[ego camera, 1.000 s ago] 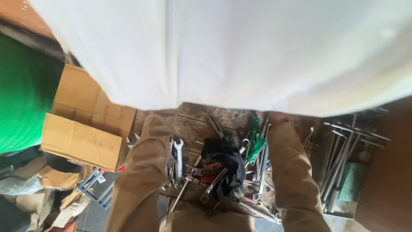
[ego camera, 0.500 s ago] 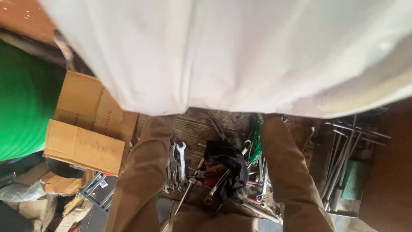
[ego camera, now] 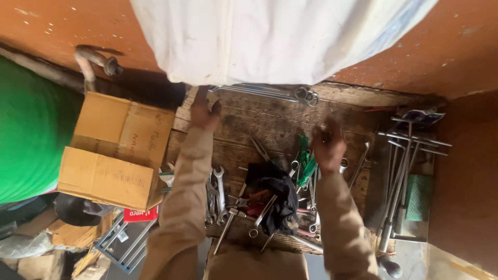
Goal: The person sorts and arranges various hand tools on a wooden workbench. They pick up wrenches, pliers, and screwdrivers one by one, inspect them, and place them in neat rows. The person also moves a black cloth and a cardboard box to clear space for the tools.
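Both hands reach forward over a worn wooden desk [ego camera: 244, 129], each at the end of a tan sleeve. The left hand [ego camera: 203, 111] is stretched furthest, its fingers loosely spread and lying on the bare planks near the desk's far edge, just short of a bundle of long spanners [ego camera: 270, 92] that lies along that edge under a hanging white cloth [ego camera: 270, 36]; it holds nothing that can be seen. The right hand [ego camera: 328, 142] sits lower, fingers curled as if around something small, though what it grips cannot be told. Just to its left lie green-handled tools [ego camera: 306, 161], and behind the wrist a dark rag [ego camera: 272, 194] covers a heap of spanners and pliers [ego camera: 223, 194] spread across the near half of the desk. To the left of the left arm stands 1 open brown cardboard box [ego camera: 116, 150], flaps raised, with handwriting on its side, touching the desk's left end. Below it a small red label [ego camera: 140, 213] shows, and under that a grey metal frame [ego camera: 124, 246]. A green surface [ego camera: 31, 135] fills the far left. On the right, beside the desk, several long T-handled wrenches [ego camera: 404, 166] lie in a tray with a green block [ego camera: 417, 197], against an orange wall [ego camera: 456, 52].
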